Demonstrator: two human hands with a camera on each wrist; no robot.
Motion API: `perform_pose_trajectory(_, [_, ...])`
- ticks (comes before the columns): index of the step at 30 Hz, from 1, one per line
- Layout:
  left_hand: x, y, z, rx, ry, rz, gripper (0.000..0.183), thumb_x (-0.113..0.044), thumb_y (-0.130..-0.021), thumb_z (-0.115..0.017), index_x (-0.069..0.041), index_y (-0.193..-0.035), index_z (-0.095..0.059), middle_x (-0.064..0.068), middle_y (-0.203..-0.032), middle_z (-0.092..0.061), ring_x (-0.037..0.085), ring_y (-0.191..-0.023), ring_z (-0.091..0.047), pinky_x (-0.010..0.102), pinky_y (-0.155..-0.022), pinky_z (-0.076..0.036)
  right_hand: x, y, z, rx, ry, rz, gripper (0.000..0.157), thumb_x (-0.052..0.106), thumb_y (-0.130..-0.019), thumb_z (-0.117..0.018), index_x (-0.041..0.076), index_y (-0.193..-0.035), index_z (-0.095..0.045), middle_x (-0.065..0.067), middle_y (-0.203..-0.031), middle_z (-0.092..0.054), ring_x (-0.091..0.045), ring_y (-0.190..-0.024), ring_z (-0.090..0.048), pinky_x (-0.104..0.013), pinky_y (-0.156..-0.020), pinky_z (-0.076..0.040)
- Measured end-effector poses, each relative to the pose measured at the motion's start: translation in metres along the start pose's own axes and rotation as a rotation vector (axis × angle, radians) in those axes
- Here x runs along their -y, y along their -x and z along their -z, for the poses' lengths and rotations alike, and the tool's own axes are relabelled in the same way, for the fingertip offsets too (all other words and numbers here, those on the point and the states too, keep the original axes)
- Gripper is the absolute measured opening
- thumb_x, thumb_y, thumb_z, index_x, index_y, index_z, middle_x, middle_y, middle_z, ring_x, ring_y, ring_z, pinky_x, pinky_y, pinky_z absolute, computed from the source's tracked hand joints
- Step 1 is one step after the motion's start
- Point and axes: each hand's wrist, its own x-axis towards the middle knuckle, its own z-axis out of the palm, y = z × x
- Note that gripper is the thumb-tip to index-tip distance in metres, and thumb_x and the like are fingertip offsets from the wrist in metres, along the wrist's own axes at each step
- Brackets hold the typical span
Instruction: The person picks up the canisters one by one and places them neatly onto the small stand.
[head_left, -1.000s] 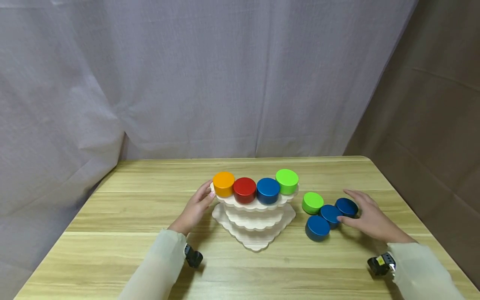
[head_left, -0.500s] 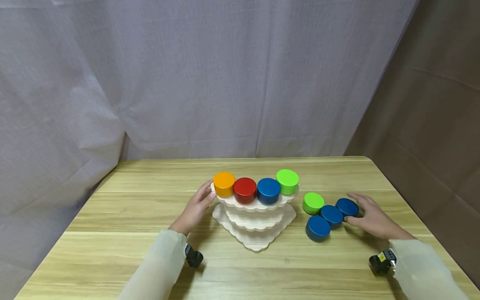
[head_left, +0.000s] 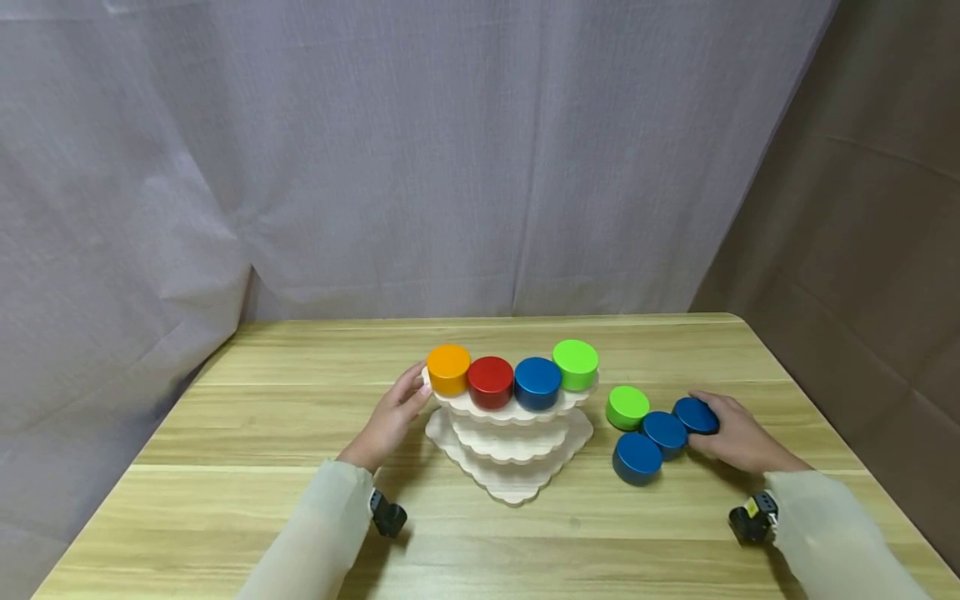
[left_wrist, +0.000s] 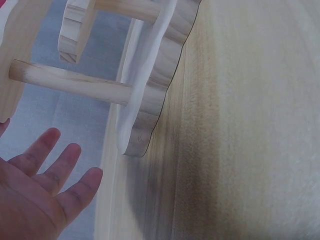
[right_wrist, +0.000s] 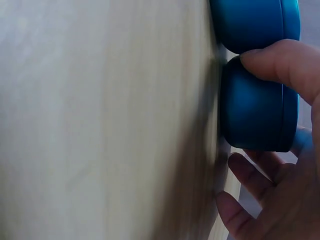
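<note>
A pale wooden tiered stand with scalloped edges stands mid-table. Its top tier bears an orange tin, a red tin, a blue tin and a green tin. My left hand holds the top tier's left edge by thumb and forefinger; the other fingers spread loosely in the left wrist view. Right of the stand, my right hand grips the rightmost blue round tin, thumb at its near side and fingers round its far side. That tin, with a lid seam, rests on the table.
Beside the gripped tin, a second blue tin and a third blue tin stand in a slanting row. A loose green tin stands behind them. Grey curtain hangs behind the wooden table, brown curtain at right.
My right hand has shifted from hovering with spread fingers beside the rightmost blue tin to closing round it. The left hand and the stand stay in place.
</note>
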Motion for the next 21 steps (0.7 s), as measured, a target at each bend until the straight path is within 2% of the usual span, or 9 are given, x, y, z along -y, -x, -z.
perform_pose_trajectory(11, [-0.001, 0.000, 0.000, 0.002, -0.005, 0.000, 0.048, -0.025, -0.095, -0.043, -0.014, -0.140, -0.030, 0.022, -0.132, -0.040, 0.035, -0.119, -0.041, 0.050, -0.093, -0.036, 0.005, 0.002, 0.004, 0.004, -0.030, -0.067, 0.079, 0.025, -0.076, -0.066, -0.016, -0.130, -0.024, -0.037, -0.121, -0.028, -0.054, -0.105, -0.034, -0.066, -0.082, -0.034])
perform_pose_trajectory(21, [-0.002, 0.001, 0.000, 0.000, 0.003, 0.008, 0.048, -0.024, -0.096, -0.043, -0.013, -0.140, -0.030, 0.021, -0.131, -0.041, 0.035, -0.118, -0.042, 0.050, -0.092, -0.036, 0.022, 0.007, 0.016, -0.053, -0.022, -0.060, 0.080, 0.029, -0.077, -0.068, -0.013, -0.129, -0.025, -0.035, -0.120, -0.027, -0.052, -0.104, -0.034, -0.065, -0.080, -0.036])
